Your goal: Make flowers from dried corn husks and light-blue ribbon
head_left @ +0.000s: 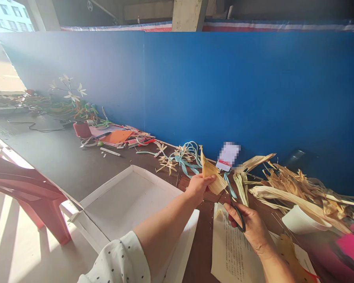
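Note:
My left hand (199,188) is closed on a pale yellow piece of corn husk (211,175), pinched between thumb and fingers above the dark table. In my right hand (250,226) are black-handled scissors (238,215), fingers through the loops. Their blades point up toward the husk's lower right edge; whether they touch it I cannot tell. Below the scissors lies a printed sheet of paper (230,247) with a small husk scrap on it. Behind my left hand are husk flowers (168,163) and light blue ribbon (187,165).
A pile of dried corn husks (301,188) and a white cup (305,220) are at the right. A shallow white cardboard tray (126,200) lies left of my arm. Orange paper (116,136) sits farther back. A blue partition (238,86) borders the table; a red plastic chair (32,188) stands left.

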### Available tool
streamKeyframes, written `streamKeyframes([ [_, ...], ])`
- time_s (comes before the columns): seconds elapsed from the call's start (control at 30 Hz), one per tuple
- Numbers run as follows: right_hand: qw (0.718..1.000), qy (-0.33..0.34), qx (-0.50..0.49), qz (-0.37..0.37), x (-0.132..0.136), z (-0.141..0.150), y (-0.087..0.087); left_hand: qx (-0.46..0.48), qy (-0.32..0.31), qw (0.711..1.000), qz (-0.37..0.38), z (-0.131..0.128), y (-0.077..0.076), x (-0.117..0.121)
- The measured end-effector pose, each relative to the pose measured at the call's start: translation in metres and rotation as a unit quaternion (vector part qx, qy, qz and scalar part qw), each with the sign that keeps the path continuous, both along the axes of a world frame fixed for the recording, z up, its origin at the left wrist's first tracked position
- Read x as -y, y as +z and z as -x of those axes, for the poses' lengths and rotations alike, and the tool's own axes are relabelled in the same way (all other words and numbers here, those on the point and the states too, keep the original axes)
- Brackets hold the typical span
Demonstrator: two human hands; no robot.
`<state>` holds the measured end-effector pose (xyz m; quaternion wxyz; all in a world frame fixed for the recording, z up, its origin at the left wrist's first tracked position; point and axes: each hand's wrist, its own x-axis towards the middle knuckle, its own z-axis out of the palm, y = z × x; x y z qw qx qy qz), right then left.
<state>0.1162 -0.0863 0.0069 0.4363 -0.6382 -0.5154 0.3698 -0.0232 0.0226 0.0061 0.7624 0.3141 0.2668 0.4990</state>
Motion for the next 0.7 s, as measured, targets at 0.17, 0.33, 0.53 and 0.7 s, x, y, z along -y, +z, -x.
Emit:
streamKeyframes([
  [0.17, 1.0, -0.003, 0.01, 0.002, 0.0029, 0.0025, 0.0056, 0.006, -0.007, 1.0, -0.009, -0.0003, -0.0019, -0.0002],
  [0.33, 1.0, -0.008, 0.025, 0.002, 0.0044, 0.0037, 0.0078, -0.004, -0.009, 1.0, -0.01, 0.0009, 0.0, 0.0009],
  [0.53, 1.0, -0.01, 0.023, 0.009, 0.0038, 0.0026, 0.0074, -0.006, -0.006, 1.0, -0.009, 0.0026, 0.0028, 0.001],
  [0.7, 1.0, 0.006, 0.026, 0.015, 0.0027, 0.0, 0.0069, -0.02, -0.01, 1.0, -0.004, 0.0037, 0.0033, 0.0004],
])
